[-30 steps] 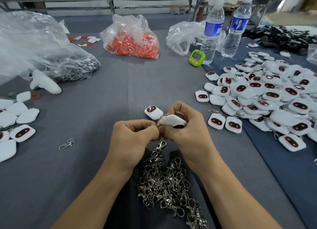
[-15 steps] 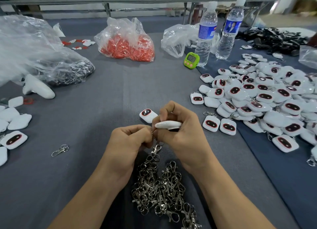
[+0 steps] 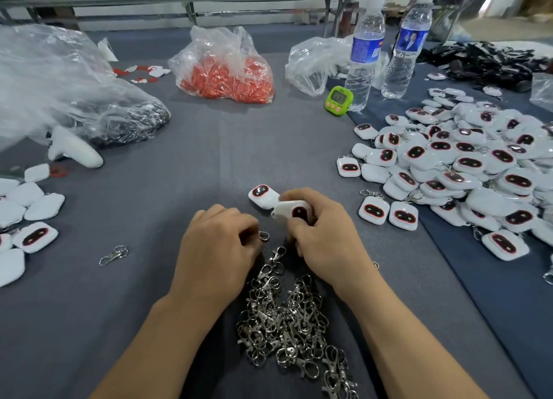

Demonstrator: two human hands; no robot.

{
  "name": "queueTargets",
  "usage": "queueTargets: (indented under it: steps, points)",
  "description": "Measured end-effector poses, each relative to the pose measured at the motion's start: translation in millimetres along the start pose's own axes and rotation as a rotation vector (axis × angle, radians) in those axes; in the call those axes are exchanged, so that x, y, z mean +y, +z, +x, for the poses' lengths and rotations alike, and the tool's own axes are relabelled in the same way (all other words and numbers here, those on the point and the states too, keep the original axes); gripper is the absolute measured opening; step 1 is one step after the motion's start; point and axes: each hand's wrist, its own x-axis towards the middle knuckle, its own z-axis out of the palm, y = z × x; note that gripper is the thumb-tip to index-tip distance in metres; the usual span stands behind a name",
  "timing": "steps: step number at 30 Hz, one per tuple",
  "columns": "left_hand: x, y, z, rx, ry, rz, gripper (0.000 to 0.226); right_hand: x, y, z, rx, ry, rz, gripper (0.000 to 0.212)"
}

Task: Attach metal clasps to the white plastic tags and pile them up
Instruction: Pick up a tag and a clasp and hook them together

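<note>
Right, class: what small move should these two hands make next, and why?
Probably bring the left hand, pinching a metal clasp, across to the near corner of the white tag gripped by the right hand, and thread it on: clasp and tag sit apart, seemingly unjoined.

A: How does your rounded white plastic tag [image 3: 291, 211] look?
B: Smooth, glossy. Your heap of silver metal clasps [image 3: 287, 321] gleams, polished.
A: And your grey cloth table cover [image 3: 194, 159]?
B: Matt. Your clear plastic bag [image 3: 45, 78] is crinkled, shiny.
</note>
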Motion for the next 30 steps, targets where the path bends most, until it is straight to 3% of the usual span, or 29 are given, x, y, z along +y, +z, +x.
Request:
queueTargets:
  steps: [4,12,17,30]
  points:
    - [-2,-1,0,-0.036,0.023,-0.055,0.015,-3,2,-2,-0.015,0.030,0.102,0.030]
    - [-6,-2,2,-0.052,0.012,-0.136,0.017,-6,3,-3,-0.011,-0.017,0.008,0.019]
    - [-7,-2,2,-0.060,-0.025,-0.163,0.006,-8,1,-3,-0.027,-0.048,-0.054,0.019]
    - [-3,-3,0,-0.035,0.043,-0.062,0.009,-15,5,-7,-0.021,-0.153,-0.252,0.013]
